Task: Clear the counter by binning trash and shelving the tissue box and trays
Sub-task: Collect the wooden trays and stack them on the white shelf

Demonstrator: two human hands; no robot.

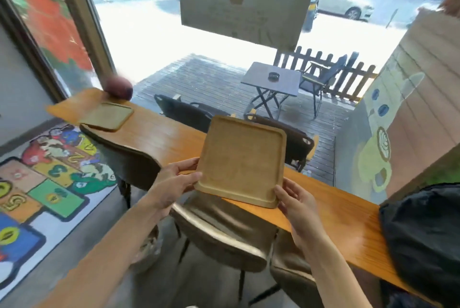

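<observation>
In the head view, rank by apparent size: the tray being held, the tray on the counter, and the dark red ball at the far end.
1. Held tray, looks largest, though it is nearest the camera.
2. Counter tray, probably a similar tray, only farther away.
3. Dark red ball, smallest.

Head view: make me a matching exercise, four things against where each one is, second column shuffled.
Things:
1. held tray
2. second tray
3. dark red round object
4. black bag

Places:
A. far left corner of the counter, by the window
B. lifted above the counter, gripped by the left hand and right hand
C. right end of the counter
D. flat on the counter's left part

Pairs: 1-B, 2-D, 3-A, 4-C
</observation>
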